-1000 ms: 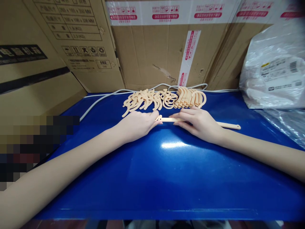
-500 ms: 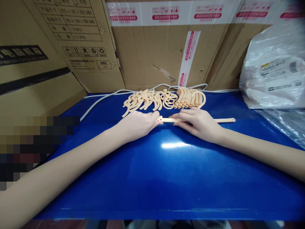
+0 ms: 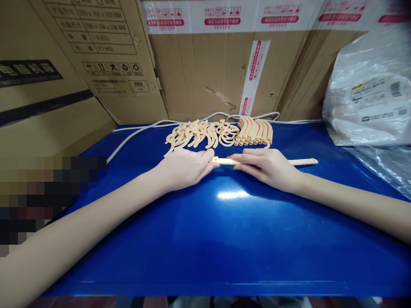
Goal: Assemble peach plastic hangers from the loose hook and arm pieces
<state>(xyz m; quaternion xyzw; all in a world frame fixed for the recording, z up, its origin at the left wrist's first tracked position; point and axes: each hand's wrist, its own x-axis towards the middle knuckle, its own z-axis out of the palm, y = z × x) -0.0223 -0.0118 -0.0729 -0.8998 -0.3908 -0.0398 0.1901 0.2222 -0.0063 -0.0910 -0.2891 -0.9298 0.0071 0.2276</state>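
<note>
My left hand (image 3: 186, 167) pinches the left end of a slim cream plastic hanger arm (image 3: 224, 161) between thumb and fingers. A small rounded piece shows at that fingertip, mostly hidden. Farther along, my right hand (image 3: 272, 167) is closed around the same arm from above. The arm's right end, with a small hole, sticks out past that hand. Just behind the hands lies a loose heap of curved cream hanger hooks (image 3: 195, 132). Beside it, to the right, several curved hanger arms (image 3: 253, 130) are stacked side by side, with a hook's curved end at their front right.
Both hands work over a glossy blue table (image 3: 205, 244). Cardboard boxes (image 3: 212, 72) stand along its back and left. A white cable (image 3: 135, 132) runs behind the parts. At the right sits a clear plastic bag (image 3: 369, 94) with white labelled contents.
The curved hook at the right of the stack has dropped lower and to the left, and my right fingers have come away from it. The held arm has turned slightly. My left hand stays nearly still.
</note>
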